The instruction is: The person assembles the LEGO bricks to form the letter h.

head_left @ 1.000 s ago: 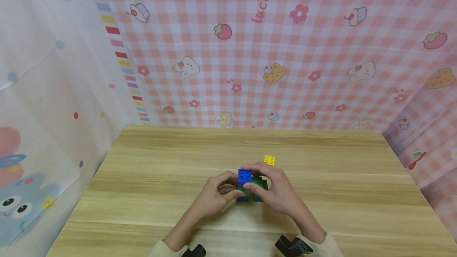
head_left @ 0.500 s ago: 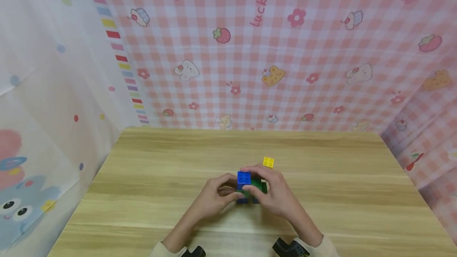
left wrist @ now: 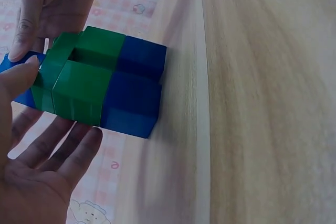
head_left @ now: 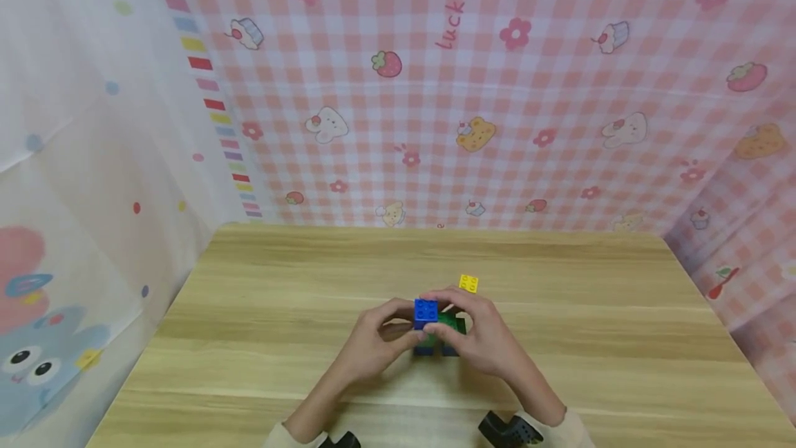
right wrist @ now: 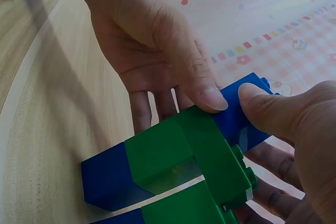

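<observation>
A small build of toy building bricks stands upright on the table between both hands. Its two legs end in blue bricks (left wrist: 131, 103), with green bricks (left wrist: 84, 87) above them and a green brick bridging the top. A studded blue brick (head_left: 425, 311) sits at the top left of the build. My left hand (head_left: 379, 337) holds the build's left side, thumb on the near face and fingers round behind. My right hand (head_left: 481, 330) pinches the blue top brick, thumb in front and index finger at its far edge, and covers part of the green bricks.
A yellow four-stud brick (head_left: 469, 283) lies just beyond the right hand. Under everything is a wood-grain table (head_left: 280, 282), with a pink checked cloth (head_left: 435, 88) hanging behind it and a pale patterned cloth (head_left: 81, 157) at the left.
The head view has tilted slightly. Both hands stay around the build in nearly the same hold, and the blue brick remains on top.
</observation>
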{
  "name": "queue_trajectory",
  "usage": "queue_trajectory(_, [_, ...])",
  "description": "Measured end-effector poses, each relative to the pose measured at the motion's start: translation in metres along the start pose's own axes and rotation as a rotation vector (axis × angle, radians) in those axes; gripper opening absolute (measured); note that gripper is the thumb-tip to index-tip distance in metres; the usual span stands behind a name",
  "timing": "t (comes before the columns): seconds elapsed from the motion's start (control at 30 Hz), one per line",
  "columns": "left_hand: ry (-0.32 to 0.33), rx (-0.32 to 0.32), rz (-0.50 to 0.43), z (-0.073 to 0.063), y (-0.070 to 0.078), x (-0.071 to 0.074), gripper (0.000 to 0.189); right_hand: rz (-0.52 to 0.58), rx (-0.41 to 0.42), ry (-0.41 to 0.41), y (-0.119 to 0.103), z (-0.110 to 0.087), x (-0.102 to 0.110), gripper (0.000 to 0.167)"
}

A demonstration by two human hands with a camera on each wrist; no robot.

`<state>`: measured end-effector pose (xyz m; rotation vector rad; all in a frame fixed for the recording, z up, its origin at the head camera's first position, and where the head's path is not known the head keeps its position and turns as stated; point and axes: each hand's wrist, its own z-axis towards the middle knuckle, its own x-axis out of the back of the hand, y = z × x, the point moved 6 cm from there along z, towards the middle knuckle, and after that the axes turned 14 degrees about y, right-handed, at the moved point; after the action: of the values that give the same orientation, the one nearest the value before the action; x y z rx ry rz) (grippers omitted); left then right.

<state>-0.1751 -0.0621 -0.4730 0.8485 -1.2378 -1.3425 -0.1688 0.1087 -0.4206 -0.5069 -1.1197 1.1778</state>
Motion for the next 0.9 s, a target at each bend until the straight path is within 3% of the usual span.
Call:
queue_trajectory(0.33, [0.029, 0.005, -0.027, 0.001, 0.004, 0.004, 0.028, 0.006, -0.018, -0.02, 0.0, 0.002, -0.001, 0.037])
queue_trajectory(0.67, [0.032, -0.045, -0.028, 0.005, 0.011, 0.002, 0.024, 0.03, -0.037, -0.025, 0.002, 0.003, 0.0, 0.038])
queue_trajectory(0.9, [0.032, -0.019, -0.034, 0.003, 0.007, 0.001, 0.025, 0.048, -0.021, -0.055, 0.006, 0.001, 0.004, 0.038])
